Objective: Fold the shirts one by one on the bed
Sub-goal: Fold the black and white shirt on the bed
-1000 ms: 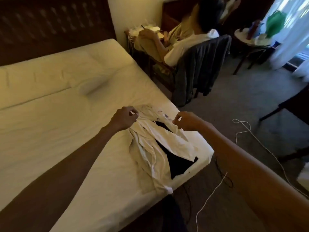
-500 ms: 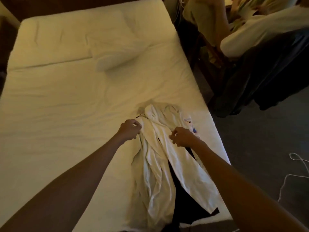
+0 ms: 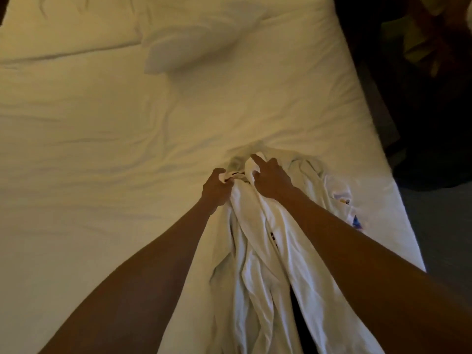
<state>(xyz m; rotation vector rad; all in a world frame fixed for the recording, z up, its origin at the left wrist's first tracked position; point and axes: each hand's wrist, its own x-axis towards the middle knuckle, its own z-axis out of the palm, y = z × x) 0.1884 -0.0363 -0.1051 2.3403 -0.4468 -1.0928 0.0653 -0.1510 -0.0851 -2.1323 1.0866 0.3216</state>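
Note:
A crumpled white shirt (image 3: 258,256) lies lengthwise on the bed (image 3: 102,175), near its right edge. My left hand (image 3: 215,189) grips the cloth at the shirt's top, by the collar. My right hand (image 3: 272,177) holds the collar just to the right, fingers curled into the fabric and the index finger stretched forward. A dark garment (image 3: 298,325) shows in a narrow strip under the white shirt. Another white garment with a coloured print (image 3: 342,200) lies under my right forearm.
A white pillow (image 3: 194,44) lies at the head of the bed. The bed's right edge (image 3: 398,190) drops to grey carpet (image 3: 444,226). A dark chair and a seated person's clothing (image 3: 421,34) are at the upper right.
The camera has tilted down and moved closer to the bed. My two hands have come closer together at the shirt's collar, and my right index finger now sticks out.

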